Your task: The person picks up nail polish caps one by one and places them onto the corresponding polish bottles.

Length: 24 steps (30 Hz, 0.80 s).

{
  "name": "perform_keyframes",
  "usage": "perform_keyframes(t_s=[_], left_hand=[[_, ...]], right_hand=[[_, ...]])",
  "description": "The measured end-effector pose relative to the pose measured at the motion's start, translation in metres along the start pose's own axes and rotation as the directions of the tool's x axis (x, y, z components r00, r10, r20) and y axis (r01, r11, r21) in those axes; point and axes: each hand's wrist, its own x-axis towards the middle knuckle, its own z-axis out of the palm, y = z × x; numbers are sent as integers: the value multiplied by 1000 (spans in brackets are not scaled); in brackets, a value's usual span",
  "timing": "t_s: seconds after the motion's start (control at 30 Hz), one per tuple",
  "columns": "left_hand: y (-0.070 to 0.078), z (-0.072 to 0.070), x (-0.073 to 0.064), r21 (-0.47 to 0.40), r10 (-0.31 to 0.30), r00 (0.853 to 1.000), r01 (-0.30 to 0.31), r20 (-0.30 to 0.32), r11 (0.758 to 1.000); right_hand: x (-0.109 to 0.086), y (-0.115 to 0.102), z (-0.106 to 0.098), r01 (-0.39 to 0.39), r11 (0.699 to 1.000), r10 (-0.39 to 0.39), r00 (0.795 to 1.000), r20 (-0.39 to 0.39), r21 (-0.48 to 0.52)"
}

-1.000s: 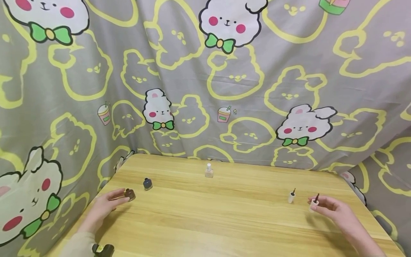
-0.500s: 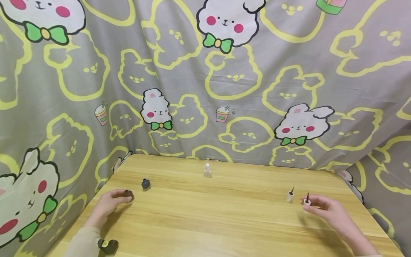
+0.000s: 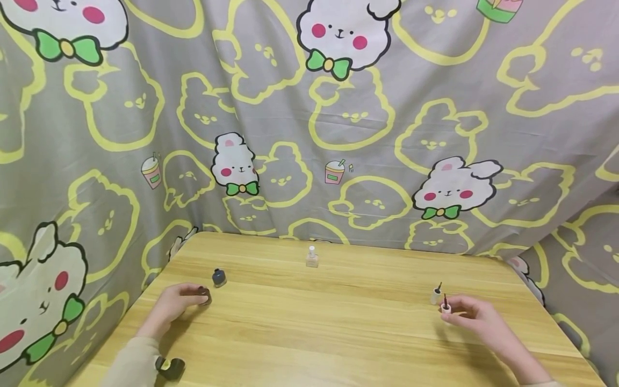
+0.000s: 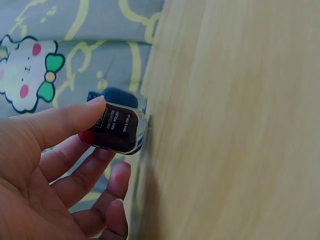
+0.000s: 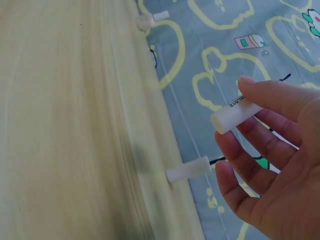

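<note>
My left hand (image 3: 176,303) pinches an open nail polish bottle (image 4: 120,127) of dark red polish between thumb and fingers, by its neck end; the label reads "Encounter nail polish". Just behind it on the table stands an open dark blue nail polish bottle (image 3: 219,278). At the right, my right hand (image 3: 476,317) pinches a white nail polish cap (image 5: 235,115) whose brush points up, with a dark reddish tip in the head view. A second white cap (image 3: 436,296) stands on the table beside that hand, its dark brush (image 5: 218,160) upward.
A clear nail polish bottle (image 3: 311,259) with its white cap on stands near the back of the wooden table (image 3: 309,328). Patterned grey cloth (image 3: 280,118) hangs behind and along the sides. A dark strap-like item (image 3: 171,368) is at my left wrist.
My right hand has moved left with the cap, closer to the standing cap. My left hand has closed its grip on the red bottle and brought it slightly to the right.
</note>
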Motion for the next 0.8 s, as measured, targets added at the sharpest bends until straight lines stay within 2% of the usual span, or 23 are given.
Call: perform_keyframes(t_s=[0.37, 0.6, 0.8], left_hand=[[24, 18, -2, -30, 37, 999, -36, 33, 999], [40, 32, -1, -33, 119, 991, -118, 57, 993], [52, 46, 1, -61, 120, 990, -116, 69, 991]], right_hand=[[3, -1, 10, 61, 997, -61, 998, 20, 39], [6, -3, 16, 111, 993, -112, 994, 15, 35], [10, -4, 22, 148, 987, -149, 989, 20, 58]])
